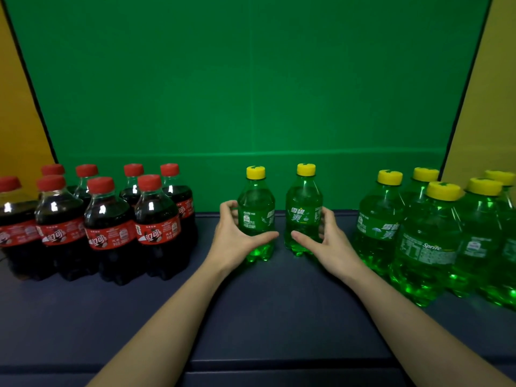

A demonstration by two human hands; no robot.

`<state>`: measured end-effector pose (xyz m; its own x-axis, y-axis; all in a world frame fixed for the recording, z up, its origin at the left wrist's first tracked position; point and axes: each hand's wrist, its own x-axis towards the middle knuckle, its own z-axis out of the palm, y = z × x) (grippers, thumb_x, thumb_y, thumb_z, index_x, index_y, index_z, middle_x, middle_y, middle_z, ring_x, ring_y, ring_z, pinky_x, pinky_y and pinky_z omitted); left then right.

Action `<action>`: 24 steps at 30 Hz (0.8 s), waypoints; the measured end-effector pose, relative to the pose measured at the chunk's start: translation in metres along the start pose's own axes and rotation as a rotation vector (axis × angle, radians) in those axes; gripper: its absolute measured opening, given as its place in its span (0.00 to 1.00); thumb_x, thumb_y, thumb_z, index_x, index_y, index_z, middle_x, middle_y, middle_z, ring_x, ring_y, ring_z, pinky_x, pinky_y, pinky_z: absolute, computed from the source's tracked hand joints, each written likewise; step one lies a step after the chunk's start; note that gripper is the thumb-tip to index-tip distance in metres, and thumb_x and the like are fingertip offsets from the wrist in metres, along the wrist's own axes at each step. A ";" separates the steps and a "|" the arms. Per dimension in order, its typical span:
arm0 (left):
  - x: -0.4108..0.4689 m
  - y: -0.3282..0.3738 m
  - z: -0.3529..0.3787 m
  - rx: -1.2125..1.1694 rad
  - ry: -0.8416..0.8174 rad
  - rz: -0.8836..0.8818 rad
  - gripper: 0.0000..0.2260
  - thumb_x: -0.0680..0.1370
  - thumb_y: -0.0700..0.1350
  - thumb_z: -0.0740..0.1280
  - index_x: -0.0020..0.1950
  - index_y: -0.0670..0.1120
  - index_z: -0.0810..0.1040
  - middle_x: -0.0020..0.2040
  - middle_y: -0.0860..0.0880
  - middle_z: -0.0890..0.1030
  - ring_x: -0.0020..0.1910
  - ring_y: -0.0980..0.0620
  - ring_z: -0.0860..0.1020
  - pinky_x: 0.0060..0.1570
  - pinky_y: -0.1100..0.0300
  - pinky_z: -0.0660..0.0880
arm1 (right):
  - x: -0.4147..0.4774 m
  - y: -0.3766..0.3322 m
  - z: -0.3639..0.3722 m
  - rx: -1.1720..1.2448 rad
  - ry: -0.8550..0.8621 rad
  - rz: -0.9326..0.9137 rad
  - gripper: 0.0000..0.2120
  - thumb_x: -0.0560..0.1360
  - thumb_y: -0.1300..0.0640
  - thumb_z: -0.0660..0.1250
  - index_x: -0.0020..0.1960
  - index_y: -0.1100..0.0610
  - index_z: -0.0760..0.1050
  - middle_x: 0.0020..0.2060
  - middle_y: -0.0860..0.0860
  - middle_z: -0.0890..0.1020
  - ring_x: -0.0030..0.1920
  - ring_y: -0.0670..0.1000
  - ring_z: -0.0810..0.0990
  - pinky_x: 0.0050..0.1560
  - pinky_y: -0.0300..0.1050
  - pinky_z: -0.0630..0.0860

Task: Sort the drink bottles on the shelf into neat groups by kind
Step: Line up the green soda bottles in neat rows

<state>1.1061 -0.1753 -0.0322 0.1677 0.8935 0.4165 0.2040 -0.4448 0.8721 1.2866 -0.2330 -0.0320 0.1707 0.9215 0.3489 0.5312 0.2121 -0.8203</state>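
Gripping 1 bottle apiece in the head view, both hands work at the middle of the shelf (251, 317). The left hand (237, 236) curls round the left green bottle (256, 216), thumb across its front and fingers behind; take that bottle as the landmark. Just beside it, to its right and not touching, stands the right green bottle (303, 213), wrapped the same way by the right hand (328, 241). Both are upright; whether their bases rest on the shelf or sit slightly lifted I cannot tell. Well apart to the landmark's left is the cola group (106, 230), 8 red caps showing, packed in roughly 2 rows. Well apart to its right, beyond the second held bottle, is the green group (427, 247), at least 5 yellow caps, running off the frame edge. Sorting looks nearly finished: 2 kinds, 2 tidy clusters, no strays among them. What is left, by my judgement, is carrying these 2 green bottles rightward to join their kind.
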 end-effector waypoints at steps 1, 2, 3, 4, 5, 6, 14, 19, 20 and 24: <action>0.001 0.001 -0.001 -0.027 -0.003 -0.014 0.38 0.58 0.45 0.80 0.61 0.49 0.62 0.55 0.49 0.76 0.53 0.53 0.76 0.55 0.62 0.73 | 0.000 0.001 0.000 -0.001 0.004 -0.002 0.38 0.72 0.50 0.69 0.74 0.55 0.51 0.70 0.51 0.65 0.70 0.51 0.63 0.66 0.41 0.61; 0.001 0.001 -0.001 -0.052 -0.020 -0.025 0.36 0.59 0.43 0.79 0.61 0.48 0.63 0.53 0.50 0.76 0.51 0.54 0.77 0.53 0.64 0.73 | 0.001 0.001 0.000 0.001 0.009 -0.005 0.38 0.72 0.50 0.69 0.74 0.55 0.51 0.68 0.49 0.65 0.69 0.50 0.64 0.66 0.41 0.61; 0.001 0.001 -0.001 -0.063 -0.048 -0.031 0.34 0.59 0.43 0.76 0.60 0.49 0.63 0.52 0.51 0.77 0.50 0.54 0.77 0.50 0.66 0.73 | 0.001 0.001 0.001 0.005 0.009 -0.010 0.38 0.72 0.51 0.70 0.73 0.55 0.52 0.65 0.47 0.65 0.68 0.49 0.64 0.66 0.40 0.61; 0.000 0.000 -0.001 -0.054 -0.075 -0.030 0.33 0.59 0.44 0.75 0.60 0.49 0.64 0.51 0.52 0.77 0.50 0.54 0.77 0.49 0.66 0.73 | 0.001 0.001 0.001 0.014 0.009 -0.014 0.37 0.72 0.51 0.70 0.73 0.55 0.53 0.64 0.46 0.66 0.68 0.48 0.64 0.65 0.39 0.61; 0.000 -0.001 0.000 -0.037 -0.083 -0.029 0.33 0.58 0.46 0.75 0.59 0.50 0.65 0.52 0.52 0.77 0.51 0.54 0.77 0.50 0.65 0.73 | 0.001 0.001 0.001 0.020 0.006 -0.017 0.37 0.72 0.52 0.70 0.73 0.55 0.53 0.63 0.46 0.66 0.66 0.46 0.65 0.64 0.37 0.61; 0.000 -0.003 0.000 -0.015 -0.066 -0.023 0.36 0.56 0.50 0.78 0.59 0.50 0.65 0.53 0.51 0.77 0.53 0.54 0.77 0.53 0.63 0.74 | 0.000 0.000 0.001 0.033 0.001 -0.019 0.37 0.72 0.53 0.70 0.73 0.55 0.53 0.62 0.45 0.66 0.65 0.44 0.65 0.62 0.35 0.61; 0.004 -0.005 -0.001 0.079 0.060 0.053 0.29 0.60 0.45 0.81 0.56 0.44 0.73 0.47 0.54 0.80 0.45 0.62 0.77 0.43 0.75 0.72 | 0.000 -0.003 0.004 0.052 -0.042 -0.046 0.36 0.74 0.56 0.67 0.74 0.57 0.48 0.72 0.53 0.60 0.65 0.45 0.64 0.58 0.30 0.61; 0.009 -0.007 0.002 0.106 0.085 0.066 0.32 0.59 0.49 0.80 0.59 0.45 0.72 0.51 0.51 0.80 0.51 0.54 0.77 0.51 0.65 0.74 | 0.006 0.000 0.009 0.067 -0.062 -0.053 0.37 0.76 0.57 0.65 0.76 0.55 0.45 0.75 0.53 0.54 0.71 0.48 0.59 0.65 0.35 0.58; 0.010 -0.006 0.003 0.111 0.087 0.066 0.31 0.59 0.48 0.80 0.58 0.44 0.72 0.51 0.51 0.80 0.49 0.55 0.77 0.50 0.67 0.73 | 0.008 0.001 0.010 0.076 -0.062 -0.053 0.37 0.76 0.58 0.65 0.76 0.55 0.44 0.75 0.54 0.55 0.71 0.47 0.58 0.65 0.36 0.57; 0.012 -0.005 0.007 0.122 0.108 0.084 0.30 0.60 0.47 0.80 0.57 0.45 0.71 0.50 0.51 0.78 0.46 0.57 0.76 0.44 0.74 0.70 | 0.014 0.005 0.012 0.026 -0.053 -0.067 0.37 0.77 0.57 0.64 0.75 0.56 0.43 0.74 0.54 0.58 0.72 0.50 0.59 0.69 0.40 0.57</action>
<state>1.1136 -0.1624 -0.0331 0.0856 0.8516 0.5172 0.3107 -0.5160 0.7982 1.2812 -0.2150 -0.0366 0.0911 0.9205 0.3799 0.5179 0.2821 -0.8076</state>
